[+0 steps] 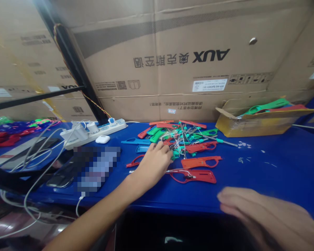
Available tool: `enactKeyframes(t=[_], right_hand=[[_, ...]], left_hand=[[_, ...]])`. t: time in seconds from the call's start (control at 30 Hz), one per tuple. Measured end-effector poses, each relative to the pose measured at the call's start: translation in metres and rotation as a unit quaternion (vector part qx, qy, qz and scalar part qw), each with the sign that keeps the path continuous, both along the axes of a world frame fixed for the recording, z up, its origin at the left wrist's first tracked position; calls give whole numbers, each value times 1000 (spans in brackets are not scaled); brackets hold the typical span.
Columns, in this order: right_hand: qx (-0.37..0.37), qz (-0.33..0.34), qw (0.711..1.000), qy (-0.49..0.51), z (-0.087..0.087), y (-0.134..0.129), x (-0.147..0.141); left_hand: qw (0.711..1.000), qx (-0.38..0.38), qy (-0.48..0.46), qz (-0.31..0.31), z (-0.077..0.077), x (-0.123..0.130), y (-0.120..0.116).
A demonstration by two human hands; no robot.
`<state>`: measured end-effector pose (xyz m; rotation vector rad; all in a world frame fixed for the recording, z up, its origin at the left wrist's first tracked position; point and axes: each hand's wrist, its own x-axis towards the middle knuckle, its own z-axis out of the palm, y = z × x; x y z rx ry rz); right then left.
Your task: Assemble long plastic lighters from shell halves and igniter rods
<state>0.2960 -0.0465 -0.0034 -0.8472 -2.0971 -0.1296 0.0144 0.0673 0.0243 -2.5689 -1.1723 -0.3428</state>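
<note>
My left hand (pixel 157 160) reaches into a pile of coloured plastic lighter-like parts on the blue table, its fingers curled down at the pile's near left; what they hold, if anything, is hidden. Just right of it lie an orange casing (pixel 201 162) and a red casing (pixel 208 176) with a metal rod and thin wires. Green casings (pixel 158 135) and a blue casing (pixel 136 141) sit behind the hand. My right hand (pixel 264 212) is blurred above the table's front edge at the right, apart from the parts; its fingers are smeared by motion.
A cardboard box (pixel 256 123) of green and red casings stands at the back right. At the left are a white power strip (pixel 107 130) with chargers and cables, a white earphone case (pixel 103 139) and phones (pixel 98 170). Large cartons (pixel 172 35) form the back wall.
</note>
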Motion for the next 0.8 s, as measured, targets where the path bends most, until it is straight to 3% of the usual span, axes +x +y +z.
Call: enactKeyframes(t=[0.17, 0.27, 0.37, 0.6, 0.8], right_hand=[[-7, -35, 999, -15, 0, 42, -24], [3, -3, 1000, -10, -6, 51, -27], [23, 6, 1000, -16, -6, 51, -27], [-14, -5, 999, 31, 3, 46, -26], [19, 3, 1000, -3, 1, 46, -21]], left_hand=[[999, 47, -10, 10, 4, 2, -1], [994, 72, -81, 6, 11, 1, -9], [986, 51, -159, -30, 15, -2, -25], [957, -6, -265, -115, -10, -15, -54], [965, 0, -233, -120, -22, -17, -51]])
